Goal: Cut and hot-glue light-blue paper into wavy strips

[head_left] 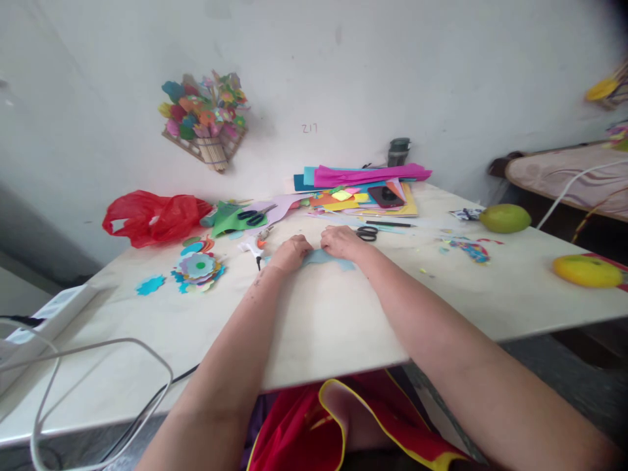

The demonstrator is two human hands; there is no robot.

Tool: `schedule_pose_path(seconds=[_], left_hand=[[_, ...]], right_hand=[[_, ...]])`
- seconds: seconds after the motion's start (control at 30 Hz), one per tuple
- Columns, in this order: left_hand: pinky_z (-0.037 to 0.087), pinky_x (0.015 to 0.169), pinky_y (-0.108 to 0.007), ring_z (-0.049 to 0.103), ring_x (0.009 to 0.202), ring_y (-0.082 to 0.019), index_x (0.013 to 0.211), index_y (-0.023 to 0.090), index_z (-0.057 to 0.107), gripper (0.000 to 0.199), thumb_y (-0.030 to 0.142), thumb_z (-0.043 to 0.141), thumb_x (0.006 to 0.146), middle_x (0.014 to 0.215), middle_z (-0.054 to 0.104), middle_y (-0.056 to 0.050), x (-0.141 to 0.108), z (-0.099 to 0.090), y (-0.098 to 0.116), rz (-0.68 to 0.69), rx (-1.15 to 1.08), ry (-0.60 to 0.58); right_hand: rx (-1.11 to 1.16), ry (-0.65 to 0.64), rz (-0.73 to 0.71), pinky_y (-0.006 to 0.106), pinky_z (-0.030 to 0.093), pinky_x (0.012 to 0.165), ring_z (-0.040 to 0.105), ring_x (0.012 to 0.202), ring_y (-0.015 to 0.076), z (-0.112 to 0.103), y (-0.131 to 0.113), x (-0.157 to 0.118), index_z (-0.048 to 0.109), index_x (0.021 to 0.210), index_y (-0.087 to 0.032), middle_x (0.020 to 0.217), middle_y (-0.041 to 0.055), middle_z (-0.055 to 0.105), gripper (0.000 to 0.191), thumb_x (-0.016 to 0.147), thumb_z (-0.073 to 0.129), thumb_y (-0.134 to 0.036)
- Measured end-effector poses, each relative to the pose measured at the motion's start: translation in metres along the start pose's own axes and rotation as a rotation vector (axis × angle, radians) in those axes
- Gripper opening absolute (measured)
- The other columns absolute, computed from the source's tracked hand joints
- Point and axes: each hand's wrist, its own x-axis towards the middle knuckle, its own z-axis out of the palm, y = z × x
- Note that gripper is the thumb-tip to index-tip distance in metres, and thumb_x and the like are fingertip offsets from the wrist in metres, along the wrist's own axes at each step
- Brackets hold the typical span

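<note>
A light blue sheet of paper [321, 256] lies on the table between my hands. My left hand [293, 252] has its curled fingers closed at the paper's left side. At its upper right, my right hand [339, 242] grips the sheet with bent fingers. A white glue gun [252, 247] lies just left of my left hand, with a black cord. Black-handled scissors [367, 233] lie against the far side of my right hand. Farther left stands a stack of scalloped paper flowers [198, 267], with a single blue paper flower [150, 285] beside it.
At the back lie coloured sheets [373, 175], a phone [385, 197] and a pencil [391, 224]. A red plastic bag [154, 219] and dark scissors [256, 214] are at left. Two mangoes [505, 218] sit at right. White cables [147, 350] cross the left front near a power strip [53, 307].
</note>
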Motion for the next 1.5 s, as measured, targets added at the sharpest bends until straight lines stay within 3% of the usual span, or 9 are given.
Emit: schedule_pose_path(seconds=[0.33, 0.7, 1.03, 1.27, 1.5], left_hand=[[0.041, 0.082, -0.029, 0.053, 0.086, -0.019, 0.078, 0.023, 0.071, 0.034, 0.008, 0.042, 0.072, 0.084, 0.06, -0.007, -0.002, -0.001, 0.007, 0.009, 0.096, 0.001], [0.039, 0.082, -0.032, 0.051, 0.085, -0.021, 0.073, 0.021, 0.071, 0.033, 0.002, 0.046, 0.063, 0.085, 0.057, -0.008, -0.006, -0.006, 0.017, -0.011, 0.084, -0.03], [0.041, 0.074, -0.032, 0.052, 0.089, -0.02, 0.087, 0.023, 0.07, 0.036, 0.008, 0.041, 0.073, 0.097, 0.06, -0.007, -0.007, -0.012, 0.027, 0.016, 0.469, -0.156], [0.038, 0.082, -0.036, 0.051, 0.093, -0.021, 0.098, 0.023, 0.067, 0.033, 0.016, 0.044, 0.075, 0.095, 0.061, -0.006, -0.01, -0.009, 0.031, 0.025, 0.561, -0.081], [0.036, 0.089, -0.038, 0.049, 0.102, -0.022, 0.104, 0.025, 0.065, 0.034, 0.025, 0.045, 0.077, 0.112, 0.06, -0.003, -0.012, -0.004, 0.038, 0.065, 0.57, -0.064]], right_hand=[[0.006, -0.005, -0.024, 0.027, 0.039, 0.067, 0.052, 0.098, 0.0224, -0.002, -0.003, -0.001, 0.071, 0.09, -0.02, 0.094, 0.0103, 0.066, 0.029, 0.082, 0.044, -0.017], [0.03, -0.001, -0.048, 0.026, 0.038, 0.066, 0.053, 0.096, 0.0209, 0.0, 0.001, -0.002, 0.071, 0.091, -0.023, 0.094, 0.0074, 0.066, 0.03, 0.079, 0.046, -0.014], [0.045, -0.012, -0.05, 0.024, 0.038, 0.068, 0.051, 0.098, 0.0187, 0.002, 0.001, -0.001, 0.068, 0.1, -0.029, 0.094, 0.0059, 0.064, 0.033, 0.084, 0.043, -0.015], [0.056, -0.08, -0.053, 0.024, 0.038, 0.068, 0.051, 0.103, 0.0185, -0.006, -0.002, -0.003, 0.068, 0.097, -0.028, 0.103, 0.005, 0.061, 0.031, 0.08, 0.047, -0.012], [0.104, -0.082, 0.016, 0.023, 0.039, 0.073, 0.052, 0.104, 0.0184, -0.006, -0.003, -0.004, 0.067, 0.1, -0.024, 0.108, 0.0072, 0.06, 0.028, 0.081, 0.048, -0.016]])
